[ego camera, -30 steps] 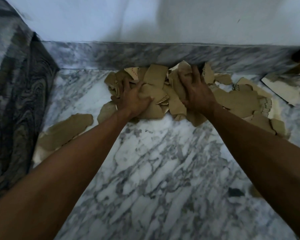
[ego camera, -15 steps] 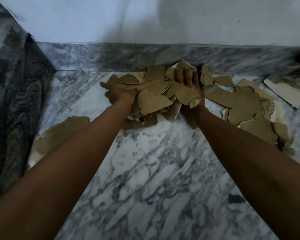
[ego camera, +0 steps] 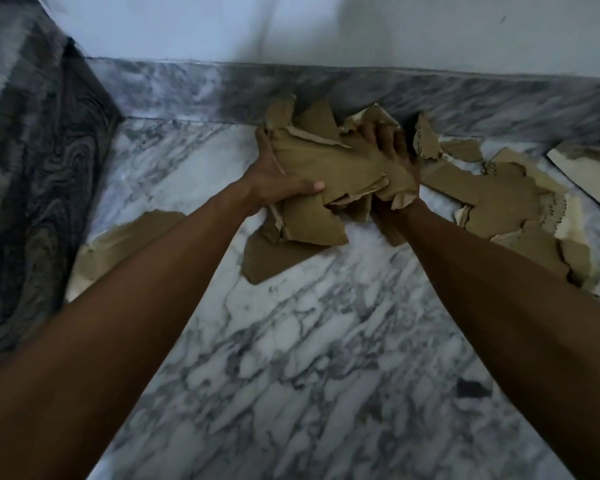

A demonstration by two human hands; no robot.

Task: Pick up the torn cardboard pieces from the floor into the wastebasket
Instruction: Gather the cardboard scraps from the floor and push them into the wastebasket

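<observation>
A bundle of torn brown cardboard pieces [ego camera: 326, 168] is squeezed between both my hands, lifted slightly off the marble floor near the wall. My left hand [ego camera: 274, 178] grips its left side, thumb over the front. My right hand [ego camera: 394, 147] grips the right side with fingers curled over the top. One piece [ego camera: 274, 261] lies flat on the floor just below the bundle. More torn pieces [ego camera: 492, 199] lie spread on the floor to the right, and one long piece [ego camera: 118, 244] lies at the left, partly hidden by my left forearm. No wastebasket is in view.
A grey marble skirting [ego camera: 187, 88] runs along the white wall behind the pile. A dark patterned marble surface [ego camera: 32, 168] rises at the left. A light board piece [ego camera: 589, 171] lies at the far right. Marble floor [ego camera: 309, 375] stretches toward me.
Both hands have scooped the pieces together from the floor and closed on them. The bundle has come up off the floor, leaving one flat piece beneath it.
</observation>
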